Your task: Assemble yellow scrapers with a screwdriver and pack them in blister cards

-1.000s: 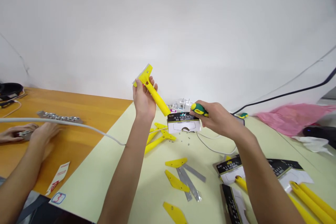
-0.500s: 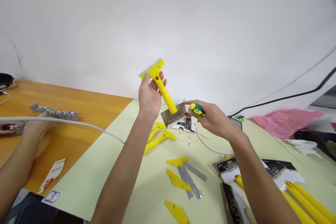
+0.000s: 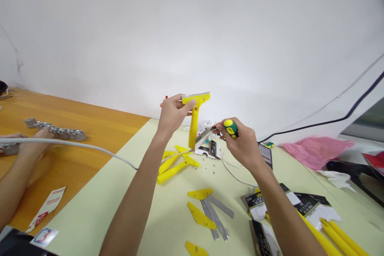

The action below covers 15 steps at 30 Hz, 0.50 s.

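Note:
My left hand (image 3: 172,114) is closed around the head of a yellow scraper (image 3: 194,126), whose blade edge is up and whose handle hangs down. My right hand (image 3: 240,140) grips a screwdriver (image 3: 231,127) by its green and yellow handle; its shaft is hidden. The same fingers pinch a thin greyish sheet (image 3: 204,137), seen nearly edge-on beside the scraper's handle end. Below lie several yellow scrapers (image 3: 174,170), yellow blade covers (image 3: 200,215) with holes, and long grey blades (image 3: 216,218). Small bits like screws (image 3: 214,166) are scattered near the cards.
Black and white packaging cards (image 3: 261,204) and yellow handles (image 3: 342,236) lie at right. A pink plastic bag (image 3: 315,154) and a phone (image 3: 265,155) are farther back. A white cable (image 3: 75,144) crosses the left, where another person's hand (image 3: 34,144) touches metal parts (image 3: 60,131).
My left hand has lowered and turned the scraper, so its handle now hangs nearly straight down. The sheet in my right hand has tilted from facing me to nearly edge-on.

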Motion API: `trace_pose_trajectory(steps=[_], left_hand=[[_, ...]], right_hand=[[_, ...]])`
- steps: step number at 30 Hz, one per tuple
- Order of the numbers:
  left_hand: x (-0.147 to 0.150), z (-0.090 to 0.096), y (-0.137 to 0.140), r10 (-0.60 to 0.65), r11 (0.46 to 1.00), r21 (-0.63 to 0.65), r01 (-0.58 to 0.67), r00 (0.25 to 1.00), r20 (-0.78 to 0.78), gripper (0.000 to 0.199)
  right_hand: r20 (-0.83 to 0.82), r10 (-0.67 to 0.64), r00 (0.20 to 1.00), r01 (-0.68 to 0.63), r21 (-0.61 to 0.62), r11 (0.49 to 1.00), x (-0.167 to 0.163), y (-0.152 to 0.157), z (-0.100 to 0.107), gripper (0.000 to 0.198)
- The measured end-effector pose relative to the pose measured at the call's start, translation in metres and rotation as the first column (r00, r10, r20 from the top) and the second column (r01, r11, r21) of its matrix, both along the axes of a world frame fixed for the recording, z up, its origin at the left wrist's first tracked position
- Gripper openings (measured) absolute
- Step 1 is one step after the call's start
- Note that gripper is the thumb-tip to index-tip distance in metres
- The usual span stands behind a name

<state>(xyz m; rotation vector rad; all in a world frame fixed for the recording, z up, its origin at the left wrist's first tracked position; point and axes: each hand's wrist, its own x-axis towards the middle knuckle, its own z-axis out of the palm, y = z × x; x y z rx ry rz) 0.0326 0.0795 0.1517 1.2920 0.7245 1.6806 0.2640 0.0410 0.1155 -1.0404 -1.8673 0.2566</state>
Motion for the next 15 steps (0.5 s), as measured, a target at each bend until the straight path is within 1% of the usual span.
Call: trace_pose_trajectory(steps=[2,4,6,9,12,15], left_hand=[[-0.01,-0.002,0.004,0.086,0.996,0.02,-0.084,0.99,-0.108,0.02],[-0.018,-0.005,0.008,0.162,0.986,0.05,-0.157,0.98,-0.117,0.021],[-0.022,-0.005,0.01,0.214,0.975,0.073,-0.21,0.976,-0.044,0.023],[-0.026,-0.001,0.009,0.254,0.959,0.101,-0.263,0.962,0.098,0.028],[-0.031,0.007,0.002,0.282,0.939,0.132,-0.316,0.932,0.228,0.032],[-0.035,0.015,-0.009,0.297,0.92,0.16,-0.359,0.901,0.317,0.033]], right_hand=[[-0.034,-0.001,0.999,0.001,-0.004,1.0,-0.001,0.0,0.0,0.031],[-0.022,0.001,1.0,-0.001,-0.002,1.0,-0.002,-0.001,0.001,0.031],[0.035,0.003,0.999,-0.003,0.009,1.0,-0.001,-0.001,0.001,0.03],[0.128,0.022,0.991,-0.022,0.004,1.0,0.0,-0.002,0.002,0.026],[0.203,0.058,0.977,-0.053,-0.033,0.998,0.0,-0.003,0.003,0.021],[0.279,0.084,0.957,-0.068,-0.066,0.995,-0.001,-0.002,0.002,0.013]])
